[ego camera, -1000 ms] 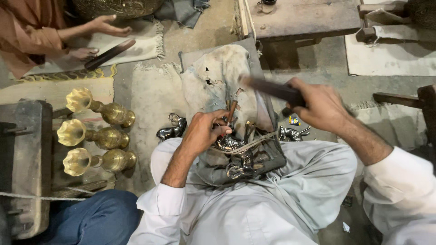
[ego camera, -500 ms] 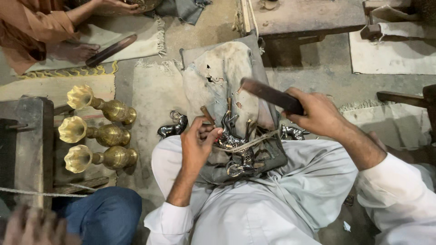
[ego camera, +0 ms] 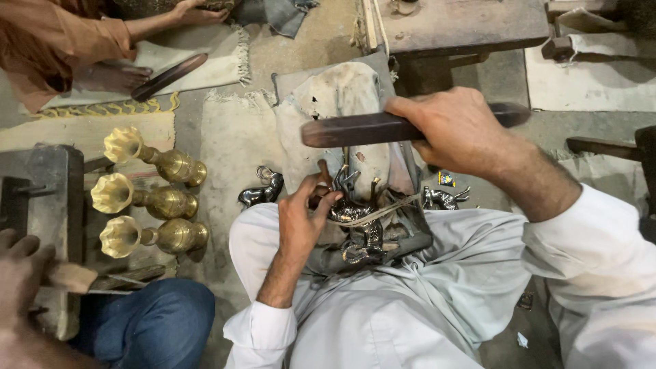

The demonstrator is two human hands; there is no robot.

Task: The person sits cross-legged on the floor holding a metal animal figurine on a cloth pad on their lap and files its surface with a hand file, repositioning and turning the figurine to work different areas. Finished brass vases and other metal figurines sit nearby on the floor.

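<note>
My right hand (ego camera: 461,130) grips a dark wooden stick (ego camera: 362,128) held level above my lap. My left hand (ego camera: 304,212) pinches a small chisel (ego camera: 324,171) with its tip on a dark metal animal figurine (ego camera: 359,225) that is tied down with cord on a stained cloth pad (ego camera: 342,96) between my knees. The stick's end hangs just above the chisel's top.
Two more dark figurines lie on the floor, one to the left (ego camera: 262,191), one to the right (ego camera: 444,198). Three brass vases (ego camera: 154,198) lie on their sides at left. Another person's hand (ego camera: 24,273) holds a wooden handle at lower left; a third person sits at top left.
My right hand has swung the stick leftward and down, from raised at the right to level over the chisel. The other person's hand has come into view at lower left.
</note>
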